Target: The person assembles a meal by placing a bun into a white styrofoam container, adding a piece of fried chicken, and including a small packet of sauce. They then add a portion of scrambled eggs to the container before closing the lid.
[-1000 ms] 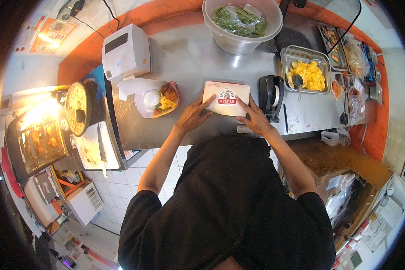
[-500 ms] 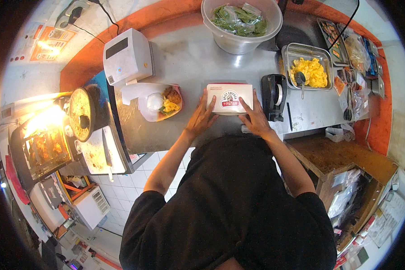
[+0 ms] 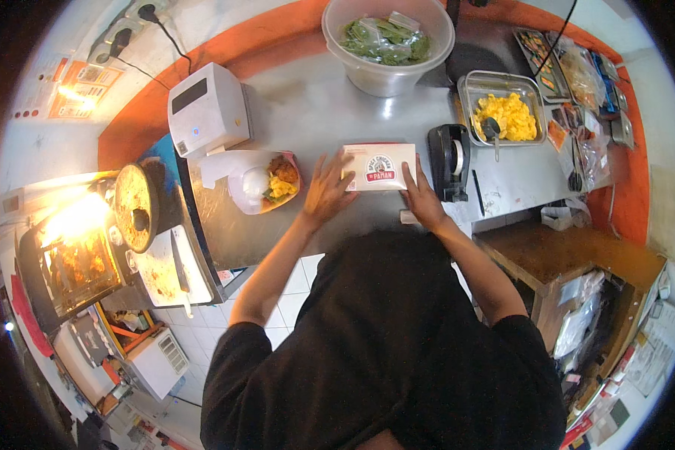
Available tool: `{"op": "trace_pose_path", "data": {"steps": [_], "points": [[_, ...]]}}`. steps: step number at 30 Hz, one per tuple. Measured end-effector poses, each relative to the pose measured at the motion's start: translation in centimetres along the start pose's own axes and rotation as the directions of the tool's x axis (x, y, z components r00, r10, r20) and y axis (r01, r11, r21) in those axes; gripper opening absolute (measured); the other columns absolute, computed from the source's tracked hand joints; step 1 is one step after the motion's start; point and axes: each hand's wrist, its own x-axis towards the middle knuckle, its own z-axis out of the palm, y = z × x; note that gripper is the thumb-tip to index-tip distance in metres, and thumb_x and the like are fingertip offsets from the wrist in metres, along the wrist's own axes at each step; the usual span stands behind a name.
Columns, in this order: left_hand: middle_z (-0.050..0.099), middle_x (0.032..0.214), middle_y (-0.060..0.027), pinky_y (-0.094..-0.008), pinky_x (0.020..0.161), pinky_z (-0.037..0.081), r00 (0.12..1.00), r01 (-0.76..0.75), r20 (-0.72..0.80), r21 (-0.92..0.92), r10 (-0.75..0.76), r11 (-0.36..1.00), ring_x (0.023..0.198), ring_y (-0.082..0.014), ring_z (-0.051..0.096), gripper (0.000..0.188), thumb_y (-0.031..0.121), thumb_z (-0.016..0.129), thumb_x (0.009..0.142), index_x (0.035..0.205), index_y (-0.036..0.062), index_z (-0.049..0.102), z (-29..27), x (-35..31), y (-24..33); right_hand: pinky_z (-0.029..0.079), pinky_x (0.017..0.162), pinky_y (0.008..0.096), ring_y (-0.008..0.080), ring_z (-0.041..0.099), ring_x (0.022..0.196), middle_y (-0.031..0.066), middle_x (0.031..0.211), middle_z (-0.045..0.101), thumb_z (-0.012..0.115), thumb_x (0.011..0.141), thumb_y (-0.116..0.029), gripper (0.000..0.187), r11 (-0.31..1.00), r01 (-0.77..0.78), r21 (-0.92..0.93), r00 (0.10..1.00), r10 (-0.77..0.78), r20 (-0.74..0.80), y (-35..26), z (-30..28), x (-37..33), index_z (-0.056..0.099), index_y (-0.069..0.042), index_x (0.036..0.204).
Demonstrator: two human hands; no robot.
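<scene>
Head view: both hands stay pressed on white box [image 3: 379,166]; unmoved.

**Around my desk**

On my steel desk [image 3: 315,105], a white label printer [image 3: 206,109] sits at ten o'clock, a bowl of greens [image 3: 388,41] at twelve, a tray of yellow food [image 3: 502,112] at two, a black tape dispenser [image 3: 448,159] beside it.

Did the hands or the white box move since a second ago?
Hardly. Both hands stay on the closed white box: the left hand at its left end, the right hand at its right end. The whole picture shifts a little, so the head moved. The open meal box, tape dispenser and label printer stayed put.
</scene>
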Motion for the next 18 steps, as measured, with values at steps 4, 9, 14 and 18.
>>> {"op": "trace_pose_path", "data": {"steps": [4, 9, 14, 18], "points": [[0.04, 0.154, -0.0236, -0.0572, 0.123, 0.018, 0.95, -0.058, 0.306, -0.008, 0.058, 0.998, 0.15, -0.042, 0.027, 0.078, 0.034, 0.09, 0.061, 0.124, 0.0063, 0.054, -1.2, 8.0, 0.3, 0.048, 0.109, 0.0466, 0.0519, 0.037, 0.142, 0.034, 0.164, 0.009, 0.064, 0.096, -0.009, 0.086, 0.996, -0.065, -0.068, 0.998, 0.066, 0.018, -0.3, 0.7, -0.5, 0.011, -0.008, 0.163], [0.043, 0.147, -0.0213, -0.0541, 0.117, 0.026, 0.963, 0.085, 0.269, -0.23, -0.021, 0.97, 0.14, -0.0414, 0.037, 0.073, 0.029, 0.09, 0.059, 0.118, 0.0093, 0.052, 1.0, 8.3, -0.2, 0.043, 0.111, 0.0483, 0.046, 0.049, 0.133, 0.0294, 0.147, 0.049, 0.052, 0.091, 0.003, 0.059, 0.983, -0.184, -0.026, 0.973, 0.178, -0.15, -2.8, -2.7, -2.0, 0.04, 0.004, 0.149], [0.042, 0.148, -0.0205, -0.0525, 0.115, 0.025, 0.984, 0.109, 0.162, -0.239, -0.071, 0.965, 0.14, -0.0406, 0.037, 0.069, 0.026, 0.089, 0.061, 0.117, 0.0121, 0.05, 2.0, 7.4, 0.1, 0.049, 0.098, 0.0442, 0.034, 0.064, 0.107, 0.019, 0.117, 0.07, 0.066, 0.091, -0.006, 0.05, 0.863, -0.477, 0.167, 0.745, 0.497, -0.445, -1.7, -7.6, -5.9, 0.049, 0.004, 0.137], [0.042, 0.148, -0.0206, -0.0521, 0.114, 0.026, 0.979, 0.125, 0.189, -0.232, -0.081, 0.965, 0.139, -0.0399, 0.037, 0.066, 0.026, 0.089, 0.061, 0.114, 0.0127, 0.053, 1.6, 8.0, 0.3, 0.051, 0.095, 0.0361, 0.024, 0.069, 0.097, 0.0139, 0.102, 0.075, 0.073, 0.092, -0.009, 0.056, 0.574, -0.401, 0.714, 0.715, 0.683, -0.147, 3.3, -7.6, -6.8, 0.046, 0.003, 0.139]]}}
